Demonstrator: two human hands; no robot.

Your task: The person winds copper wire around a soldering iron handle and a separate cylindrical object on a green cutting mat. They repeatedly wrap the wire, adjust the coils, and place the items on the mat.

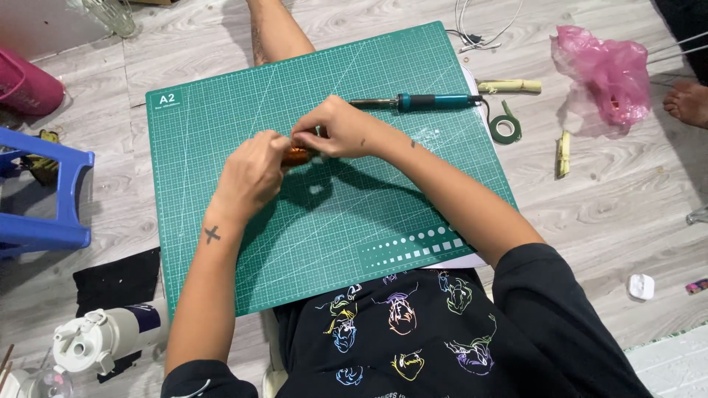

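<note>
Both of my hands meet over the middle of a green cutting mat (pixel 369 221). My left hand (pixel 251 173) and my right hand (pixel 332 129) pinch a small orange-brown object (pixel 298 155) between their fingers, holding it just above the mat. Most of that object is hidden by my fingers, so its shape is unclear. A soldering iron with a teal handle (pixel 417 102) lies on the mat just beyond my right hand, its tip pointing left.
A green tape roll (pixel 505 130), two pale bamboo pieces (pixel 509 86) and a pink plastic bag (pixel 608 77) lie on the wooden floor at the right. A blue stool (pixel 44 191) stands at the left. A white bottle (pixel 103 337) lies near my left elbow. Another person's foot (pixel 686 103) is at the right edge.
</note>
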